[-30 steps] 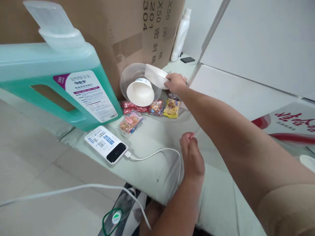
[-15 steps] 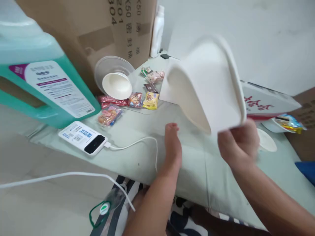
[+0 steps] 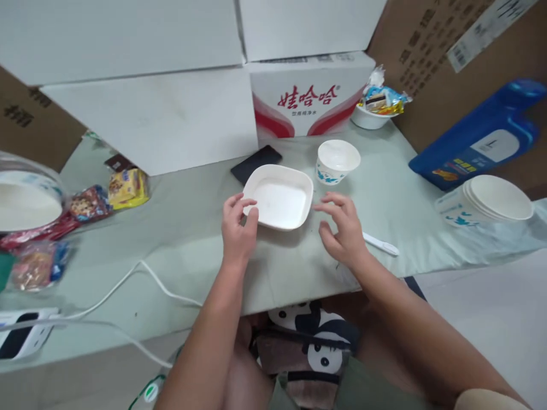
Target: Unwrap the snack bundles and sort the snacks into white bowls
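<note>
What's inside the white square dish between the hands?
The white square dish looks empty: only its bare white bottom shows. The left hand covers part of its near-left rim.

your 1 head camera looks forward and down, close over the table [image 3: 179,228], facing the stacked boxes [image 3: 149,114].

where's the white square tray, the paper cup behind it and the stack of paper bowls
white square tray [image 3: 282,200], head view, on its flat inner bottom.
paper cup [image 3: 337,156], head view, on its white inside.
stack of paper bowls [image 3: 498,196], head view, on the top bowl's inside.
</note>
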Motion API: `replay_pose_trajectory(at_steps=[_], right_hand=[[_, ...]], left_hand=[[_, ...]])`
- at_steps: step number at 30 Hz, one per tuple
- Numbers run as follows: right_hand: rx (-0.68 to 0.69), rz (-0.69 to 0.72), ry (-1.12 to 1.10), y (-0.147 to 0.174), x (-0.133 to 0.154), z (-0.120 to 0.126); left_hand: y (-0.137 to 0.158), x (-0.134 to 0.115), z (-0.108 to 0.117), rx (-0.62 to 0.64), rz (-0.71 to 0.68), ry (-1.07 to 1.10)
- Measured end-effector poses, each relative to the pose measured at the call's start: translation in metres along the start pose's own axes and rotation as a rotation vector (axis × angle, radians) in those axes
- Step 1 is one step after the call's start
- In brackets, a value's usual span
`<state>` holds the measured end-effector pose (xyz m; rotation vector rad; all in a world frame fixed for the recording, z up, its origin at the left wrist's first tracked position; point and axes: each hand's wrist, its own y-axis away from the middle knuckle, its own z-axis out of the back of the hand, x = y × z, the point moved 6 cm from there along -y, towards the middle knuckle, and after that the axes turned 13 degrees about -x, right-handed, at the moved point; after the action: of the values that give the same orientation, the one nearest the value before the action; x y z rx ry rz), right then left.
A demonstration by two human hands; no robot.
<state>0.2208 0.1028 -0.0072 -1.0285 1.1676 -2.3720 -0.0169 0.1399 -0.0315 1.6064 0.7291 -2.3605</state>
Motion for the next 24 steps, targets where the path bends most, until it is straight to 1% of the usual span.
replay_pose_trajectory(at_steps=[2,3,5,6,8,9,12,13,15,17,20,22,24], right_hand=[[-0.127,-0.128,0.094,-0.014,-0.039,0.014],[-0.16,-0.214,0.12,-0.018,-0.061,0.018],[-0.168,-0.364,0.109,-0.023,-0.096,0.017],[-0.157,-0.411,0.092,-0.025,-0.109,0.014],[-0.143,-0.462,0.082,-0.025,-0.122,0.005],[-0.144,-0.477,0.089,-0.025,-0.124,0.001],[-0.152,-0.514,0.126,-0.026,-0.125,-0.009],[-0.155,-0.52,0.14,-0.027,-0.125,-0.01],[-0.167,-0.523,0.184,-0.028,-0.124,-0.007],[-0.188,-0.516,0.243,-0.029,-0.124,0.002],[-0.179,-0.462,0.329,-0.026,-0.12,0.021],[-0.168,-0.373,0.384,-0.022,-0.109,0.034],[-0.197,-0.234,0.423,-0.015,-0.087,0.047]], left_hand=[[0.003,0.0,-0.01,0.021,-0.077,-0.11],[0.005,-0.001,-0.015,0.034,-0.113,-0.148],[0.01,-0.005,-0.024,0.089,-0.185,-0.205],[0.014,-0.007,-0.029,0.132,-0.225,-0.225],[0.023,-0.013,-0.038,0.225,-0.329,-0.259],[0.028,-0.016,-0.041,0.261,-0.394,-0.274],[0.04,-0.022,-0.046,0.289,-0.557,-0.318],[0.042,-0.024,-0.046,0.282,-0.59,-0.327],[0.045,-0.025,-0.044,0.257,-0.613,-0.334],[0.043,-0.025,-0.04,0.242,-0.59,-0.325],[0.038,-0.021,-0.036,0.25,-0.505,-0.277],[0.035,-0.018,-0.031,0.231,-0.427,-0.237],[0.033,-0.019,-0.022,0.169,-0.374,-0.198]])
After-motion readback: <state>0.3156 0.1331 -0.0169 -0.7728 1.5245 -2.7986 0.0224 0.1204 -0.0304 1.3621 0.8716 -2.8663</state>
